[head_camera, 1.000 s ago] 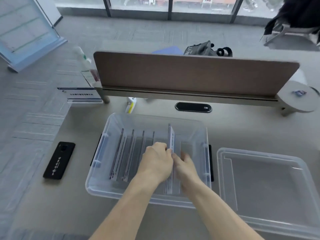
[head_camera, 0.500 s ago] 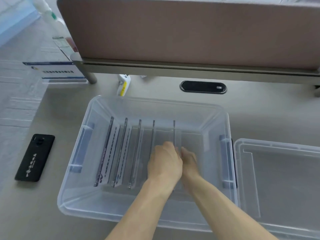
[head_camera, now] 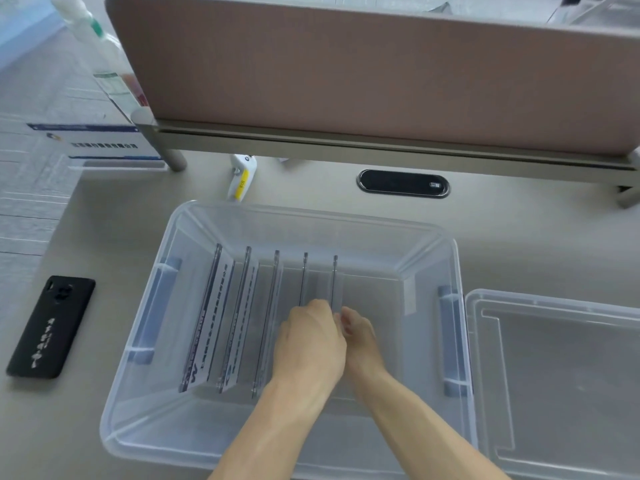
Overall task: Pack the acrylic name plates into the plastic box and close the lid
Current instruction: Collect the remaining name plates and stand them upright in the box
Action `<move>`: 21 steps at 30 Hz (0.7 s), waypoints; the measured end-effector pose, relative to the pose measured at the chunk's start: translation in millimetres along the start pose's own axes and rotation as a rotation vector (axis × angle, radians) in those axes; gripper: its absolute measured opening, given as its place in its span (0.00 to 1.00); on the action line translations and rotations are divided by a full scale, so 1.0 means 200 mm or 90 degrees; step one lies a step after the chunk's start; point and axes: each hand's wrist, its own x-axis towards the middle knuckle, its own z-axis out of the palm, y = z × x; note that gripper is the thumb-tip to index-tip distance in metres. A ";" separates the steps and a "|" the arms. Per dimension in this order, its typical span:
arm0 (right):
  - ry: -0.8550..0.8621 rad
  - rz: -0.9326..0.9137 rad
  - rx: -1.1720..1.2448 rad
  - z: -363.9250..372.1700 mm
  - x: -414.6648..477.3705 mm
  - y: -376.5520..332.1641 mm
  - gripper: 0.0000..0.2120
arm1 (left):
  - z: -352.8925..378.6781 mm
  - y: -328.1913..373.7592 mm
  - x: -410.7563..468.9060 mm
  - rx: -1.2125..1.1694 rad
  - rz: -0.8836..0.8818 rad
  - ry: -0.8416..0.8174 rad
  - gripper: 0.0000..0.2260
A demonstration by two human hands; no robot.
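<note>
Reaching hands: both are down inside the plastic box (head_camera: 311,220), meeting at the rightmost name plate (head_camera: 334,282).
Left hand (head_camera: 311,344): fingers curled close on the left face of that plate, near its front end; it covers the near end of the plate just to the left as well.
Right hand (head_camera: 360,336): fingers bent and narrow against the plate's right face, pinching it against the left hand (the fingertips themselves are partly hidden behind the left hand).
Name plates: five clear acrylic plates stand on edge in a row across the box floor, running front to back, roughly upright; the leftmost plate (head_camera: 204,317) and the second plate (head_camera: 239,317) show printed lettering, too blurred to read.
Free room in box: the floor to the right of the held plate is bare up to the right wall.
Lid (head_camera: 561,375): lies flat on the desk (head_camera: 79,410) just to the right of the box, its edge close against the box rim.
Black phone (head_camera: 52,325): flat on the desk, left of the box and apart from it.
Divider panel (head_camera: 381,71): stands across the desk behind the box, with a dark oval cable port (head_camera: 403,183) below it.
</note>
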 end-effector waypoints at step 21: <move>0.082 -0.028 -0.010 -0.13 -0.18 -0.15 0.22 | -0.20 0.00 -0.10 -0.111 0.060 0.037 0.21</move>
